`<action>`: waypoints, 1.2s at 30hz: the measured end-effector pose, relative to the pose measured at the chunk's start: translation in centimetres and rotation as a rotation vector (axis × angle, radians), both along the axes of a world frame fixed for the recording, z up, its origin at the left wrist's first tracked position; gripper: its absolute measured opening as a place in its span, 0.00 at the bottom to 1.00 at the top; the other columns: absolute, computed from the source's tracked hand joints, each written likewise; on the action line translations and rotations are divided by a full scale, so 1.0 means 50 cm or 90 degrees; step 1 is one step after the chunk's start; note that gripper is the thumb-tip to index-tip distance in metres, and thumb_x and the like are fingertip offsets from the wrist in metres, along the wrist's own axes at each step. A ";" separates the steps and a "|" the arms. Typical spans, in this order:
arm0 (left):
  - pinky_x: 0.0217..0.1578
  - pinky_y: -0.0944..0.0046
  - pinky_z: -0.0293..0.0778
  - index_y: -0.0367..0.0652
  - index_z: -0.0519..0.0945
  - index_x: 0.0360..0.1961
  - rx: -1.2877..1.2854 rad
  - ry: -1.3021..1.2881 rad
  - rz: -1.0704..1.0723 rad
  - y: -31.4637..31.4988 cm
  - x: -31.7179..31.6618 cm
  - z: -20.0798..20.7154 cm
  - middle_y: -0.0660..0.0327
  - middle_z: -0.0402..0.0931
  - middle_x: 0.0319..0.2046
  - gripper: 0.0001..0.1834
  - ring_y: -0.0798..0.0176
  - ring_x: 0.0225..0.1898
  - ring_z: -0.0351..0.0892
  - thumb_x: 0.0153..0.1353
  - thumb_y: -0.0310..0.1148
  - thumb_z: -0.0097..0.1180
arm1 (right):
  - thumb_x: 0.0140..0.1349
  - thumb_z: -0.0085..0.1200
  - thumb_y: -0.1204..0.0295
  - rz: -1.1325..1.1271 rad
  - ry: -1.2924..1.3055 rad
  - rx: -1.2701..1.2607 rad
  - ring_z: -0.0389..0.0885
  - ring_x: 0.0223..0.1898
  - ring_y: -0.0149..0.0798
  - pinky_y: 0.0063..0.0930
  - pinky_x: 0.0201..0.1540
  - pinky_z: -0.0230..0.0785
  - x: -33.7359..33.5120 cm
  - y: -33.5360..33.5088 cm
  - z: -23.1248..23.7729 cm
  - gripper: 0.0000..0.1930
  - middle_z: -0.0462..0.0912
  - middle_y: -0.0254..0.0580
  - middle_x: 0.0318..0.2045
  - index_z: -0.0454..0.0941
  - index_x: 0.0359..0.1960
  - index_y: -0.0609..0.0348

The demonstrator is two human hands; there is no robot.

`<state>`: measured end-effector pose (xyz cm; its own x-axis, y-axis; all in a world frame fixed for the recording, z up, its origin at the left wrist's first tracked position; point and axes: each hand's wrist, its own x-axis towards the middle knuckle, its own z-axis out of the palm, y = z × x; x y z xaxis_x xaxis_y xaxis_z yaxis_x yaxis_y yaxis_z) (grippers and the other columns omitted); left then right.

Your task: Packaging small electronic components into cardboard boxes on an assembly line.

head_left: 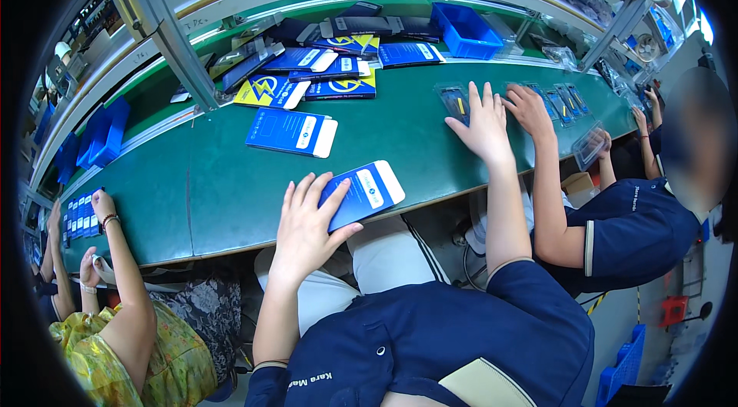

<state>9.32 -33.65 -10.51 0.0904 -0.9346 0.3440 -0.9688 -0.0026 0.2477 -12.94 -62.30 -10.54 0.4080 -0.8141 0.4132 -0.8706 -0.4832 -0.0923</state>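
My left hand (304, 226) lies with its fingers stretched and spread, touching the left end of a flat blue carton (355, 196) near the table's front edge. The carton's pale end flap stands out at its right. My right hand (487, 129) reaches over the table, fingers extended and apart. Its thumb side is beside a clear plastic tray (453, 102) holding a dark piece with a yellow strip; whether they touch I cannot tell. Another blue carton (291, 132) with its flap out lies farther back on the green table (223, 192).
Blue and yellow cartons (338, 84) are heaped at the back, left of a blue bin (467, 30). Right of me, a co-worker's hand (530, 109) is close to mine, near several clear trays (565, 103). A person at left handles small blue packs (82, 215). A metal post (181, 38) supports the shelf.
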 end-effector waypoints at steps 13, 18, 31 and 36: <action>0.65 0.41 0.59 0.47 0.76 0.59 -0.062 -0.005 0.023 -0.002 -0.010 -0.021 0.50 0.69 0.61 0.34 0.43 0.62 0.66 0.52 0.48 0.67 | 0.59 0.60 0.66 0.151 -0.324 0.082 0.79 0.21 0.46 0.39 0.25 0.70 0.030 0.164 -0.042 0.11 0.77 0.41 0.16 0.79 0.37 0.60; 0.65 0.40 0.59 0.46 0.76 0.59 -0.065 -0.008 0.036 -0.002 -0.011 -0.026 0.50 0.69 0.61 0.34 0.43 0.62 0.67 0.52 0.48 0.67 | 0.60 0.60 0.63 0.145 -0.213 0.039 0.79 0.19 0.44 0.38 0.24 0.71 0.046 0.173 -0.052 0.26 0.78 0.41 0.16 0.73 0.58 0.61; 0.63 0.45 0.61 0.45 0.75 0.60 -0.057 -0.009 0.031 -0.003 -0.011 -0.021 0.50 0.68 0.62 0.34 0.41 0.63 0.65 0.52 0.45 0.67 | 0.60 0.58 0.63 0.156 -0.177 0.018 0.81 0.20 0.46 0.38 0.25 0.73 0.043 0.171 -0.048 0.33 0.80 0.45 0.18 0.66 0.65 0.65; 0.64 0.41 0.59 0.45 0.76 0.59 -0.062 -0.009 0.033 0.000 -0.011 -0.020 0.50 0.69 0.61 0.34 0.43 0.62 0.66 0.52 0.48 0.67 | 0.60 0.59 0.62 0.161 -0.187 0.023 0.82 0.23 0.47 0.40 0.27 0.74 0.045 0.174 -0.048 0.28 0.81 0.46 0.21 0.72 0.61 0.61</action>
